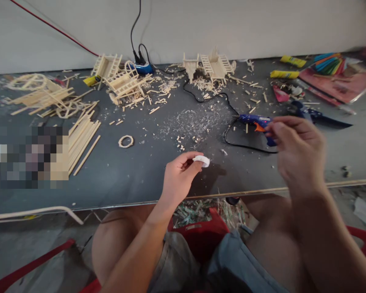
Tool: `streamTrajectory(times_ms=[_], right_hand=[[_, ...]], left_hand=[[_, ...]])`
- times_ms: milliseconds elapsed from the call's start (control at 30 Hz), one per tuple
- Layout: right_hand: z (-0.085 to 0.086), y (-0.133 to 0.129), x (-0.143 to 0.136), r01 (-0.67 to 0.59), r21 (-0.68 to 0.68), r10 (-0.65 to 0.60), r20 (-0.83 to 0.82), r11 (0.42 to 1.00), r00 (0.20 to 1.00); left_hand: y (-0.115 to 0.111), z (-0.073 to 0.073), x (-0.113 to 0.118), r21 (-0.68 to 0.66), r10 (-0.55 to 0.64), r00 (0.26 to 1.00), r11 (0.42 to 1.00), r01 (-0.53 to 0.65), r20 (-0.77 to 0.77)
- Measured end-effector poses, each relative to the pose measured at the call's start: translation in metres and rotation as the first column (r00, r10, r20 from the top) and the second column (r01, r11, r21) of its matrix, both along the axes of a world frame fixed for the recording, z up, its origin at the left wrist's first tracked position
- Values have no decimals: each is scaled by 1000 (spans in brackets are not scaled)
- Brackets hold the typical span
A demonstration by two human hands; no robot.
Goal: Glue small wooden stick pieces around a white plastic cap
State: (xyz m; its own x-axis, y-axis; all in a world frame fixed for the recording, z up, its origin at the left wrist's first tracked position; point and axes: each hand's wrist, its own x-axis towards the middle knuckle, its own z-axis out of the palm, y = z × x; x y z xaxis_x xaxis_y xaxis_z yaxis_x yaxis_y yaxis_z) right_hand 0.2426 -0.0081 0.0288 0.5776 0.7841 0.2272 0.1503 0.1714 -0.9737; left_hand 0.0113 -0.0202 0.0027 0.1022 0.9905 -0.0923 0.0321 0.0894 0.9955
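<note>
One glue gun (250, 119) — behind right hand (301, 152) | wood scraps (167, 86) — beyond left hand (180, 176)

Sticks (84, 140) matt wood; glue gun (250, 119) smooth plastic.

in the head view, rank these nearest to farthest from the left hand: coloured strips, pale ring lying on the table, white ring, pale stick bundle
1. White ring: pinched in the left hand
2. Pale ring: flat on the table, to the hand's left
3. Pale stick bundle: farther left
4. Coloured strips: far right, toward the back
</note>
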Motion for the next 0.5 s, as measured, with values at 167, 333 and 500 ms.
streamTrajectory(times_ms=[167, 333, 500], right_hand=[[-11, 18, 54, 127, -341, -82, 143, 932, 986], [-25, 28, 62, -6, -512, 49, 72, 859, 996], [-13, 27, 56, -222, -548, 131, -201, 807, 971]], left_hand=[[-2, -1, -3, 2, -27, 1000, 1000, 27, 12], [-3, -4, -4, 4, -40, 999, 999, 40, 35], [-2, -2, -2, 1, -67, 998, 998, 67, 12]])
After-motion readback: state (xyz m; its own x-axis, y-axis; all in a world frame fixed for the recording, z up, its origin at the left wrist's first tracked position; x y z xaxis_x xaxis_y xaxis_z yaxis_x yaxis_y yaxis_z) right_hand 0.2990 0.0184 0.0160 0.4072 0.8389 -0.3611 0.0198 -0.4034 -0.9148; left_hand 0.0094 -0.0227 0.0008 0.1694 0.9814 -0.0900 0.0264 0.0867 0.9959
